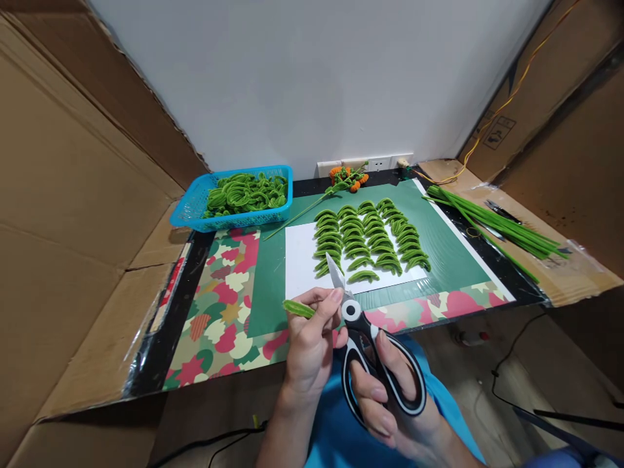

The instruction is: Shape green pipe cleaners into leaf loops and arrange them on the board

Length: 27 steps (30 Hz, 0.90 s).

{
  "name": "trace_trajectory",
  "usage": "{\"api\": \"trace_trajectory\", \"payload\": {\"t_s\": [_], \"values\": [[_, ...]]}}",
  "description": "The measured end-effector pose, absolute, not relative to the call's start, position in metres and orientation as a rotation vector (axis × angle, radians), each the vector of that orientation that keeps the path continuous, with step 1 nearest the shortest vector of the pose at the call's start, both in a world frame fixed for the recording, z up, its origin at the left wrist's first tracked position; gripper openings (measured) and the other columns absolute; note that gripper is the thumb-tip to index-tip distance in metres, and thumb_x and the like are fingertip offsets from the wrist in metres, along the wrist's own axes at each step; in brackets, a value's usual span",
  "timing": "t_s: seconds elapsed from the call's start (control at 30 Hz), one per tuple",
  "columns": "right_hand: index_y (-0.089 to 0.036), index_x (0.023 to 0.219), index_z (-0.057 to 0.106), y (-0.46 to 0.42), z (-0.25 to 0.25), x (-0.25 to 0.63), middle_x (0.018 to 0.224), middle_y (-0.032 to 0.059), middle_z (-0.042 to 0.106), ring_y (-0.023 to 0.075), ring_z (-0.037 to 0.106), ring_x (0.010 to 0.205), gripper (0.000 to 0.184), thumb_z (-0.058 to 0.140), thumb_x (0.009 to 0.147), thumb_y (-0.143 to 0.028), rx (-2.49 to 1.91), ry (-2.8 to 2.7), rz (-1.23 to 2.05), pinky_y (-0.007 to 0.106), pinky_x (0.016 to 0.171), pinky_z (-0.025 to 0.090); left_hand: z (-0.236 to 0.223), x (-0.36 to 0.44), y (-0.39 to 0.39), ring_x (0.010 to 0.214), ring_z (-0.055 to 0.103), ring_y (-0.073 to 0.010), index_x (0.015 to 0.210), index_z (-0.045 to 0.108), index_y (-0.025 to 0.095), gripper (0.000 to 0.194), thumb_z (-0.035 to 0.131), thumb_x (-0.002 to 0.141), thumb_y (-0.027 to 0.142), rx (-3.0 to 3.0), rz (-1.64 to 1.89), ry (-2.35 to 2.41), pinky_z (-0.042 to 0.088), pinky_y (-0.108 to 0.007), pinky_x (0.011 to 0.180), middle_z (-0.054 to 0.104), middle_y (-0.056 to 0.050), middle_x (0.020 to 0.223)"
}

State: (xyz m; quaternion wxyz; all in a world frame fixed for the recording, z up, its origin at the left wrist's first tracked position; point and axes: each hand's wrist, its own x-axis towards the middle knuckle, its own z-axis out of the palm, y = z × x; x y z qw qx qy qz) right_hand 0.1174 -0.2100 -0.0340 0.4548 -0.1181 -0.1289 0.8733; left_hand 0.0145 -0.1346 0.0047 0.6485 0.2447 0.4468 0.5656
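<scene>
- fingers (325, 315) of the left hand (307, 344): thumb and forefinger pinched together on a fuzzy green piece (298, 309), its free end jutting out on the left side of the hand
- long axis of the piece: roughly crosswise, so it lies across the line of the blades rather than along it; the far end is hidden in the grip
- right hand (400, 396): digits curled through the handle loops of the scissors (350, 311), thumb in one loop, other fingers in the other
- blades point away from the body, leaning a little left, and look together or nearly so; their base is right beside the left thumb tip, contact cannot be told
- nearer hand: the left, which has the piece; the left fingers stand between its visible end and the blades, judged the main obstruction
- beyond the blade tip: curved green pieces (356, 251) in four columns on a white sheet (298, 260), which lies on a green mat (269, 279)
- far left: blue basket (244, 220) of looped green pieces (238, 195)
- back of the mat: orange flower (336, 173) on a long green stem (299, 214)
- far right: bundle of green sticks (497, 221), well apart from both hands
- cardboard panels (63, 195) close off both sides
</scene>
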Motion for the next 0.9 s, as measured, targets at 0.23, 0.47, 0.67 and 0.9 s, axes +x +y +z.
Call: {"api": "trace_trajectory", "payload": {"t_s": [0.23, 0.47, 0.67, 0.9], "values": [[-0.02, 0.062, 0.048, -0.21, -0.043, 0.117, 0.042, -0.0086, 0.039, 0.0036, 0.027, 0.029, 0.076, 0.042, 0.096, -0.088, -0.086, -0.245, 2.172, 0.015, 0.028, 0.026, 0.004, 0.018, -0.138, 0.041, 0.023, -0.0006, 0.06, 0.063, 0.014, 0.044, 0.096, 0.069, 0.041, 0.594, 1.274, 1.029, 0.03, -0.011, 0.033, 0.032, 0.01, 0.048], [-0.02, 0.095, 0.062, -0.207, -0.034, 0.119, 0.064, -0.0059, 0.052, 0.0074, 0.034, 0.039, 0.069, 0.036, 0.1, -0.083, 0.002, -0.147, 2.085, 0.017, 0.036, 0.041, 0.005, 0.024, -0.137, 0.042, 0.02, -0.0006, 0.058, 0.062, 0.015, 0.045, 0.097, 0.068, 0.041, 0.628, 1.26, 1.01, 0.027, -0.012, 0.036, 0.027, 0.012, 0.048], [-0.019, 0.124, 0.06, -0.203, -0.027, 0.121, 0.065, -0.003, 0.058, 0.0138, 0.049, 0.044, 0.089, 0.015, 0.096, -0.09, -0.094, -0.214, 2.048, 0.025, 0.045, 0.051, 0.001, 0.022, -0.136, 0.038, 0.024, -0.0006, 0.066, 0.067, 0.014, 0.042, 0.092, 0.077, 0.046, 0.73, 1.155, 1.036, 0.02, -0.013, 0.037, 0.035, 0.01, 0.044], [-0.015, 0.118, 0.064, -0.207, -0.033, 0.127, 0.062, 0.0008, 0.059, 0.0207, 0.059, 0.054, 0.091, 0.032, 0.09, -0.096, -0.256, -0.391, 1.986, 0.036, 0.059, 0.058, 0.003, 0.015, -0.138, 0.039, 0.023, -0.0013, 0.055, 0.054, 0.015, 0.059, 0.082, 0.085, 0.059, 0.886, 0.956, 0.907, 0.019, -0.017, 0.04, 0.03, 0.009, 0.042]]}}
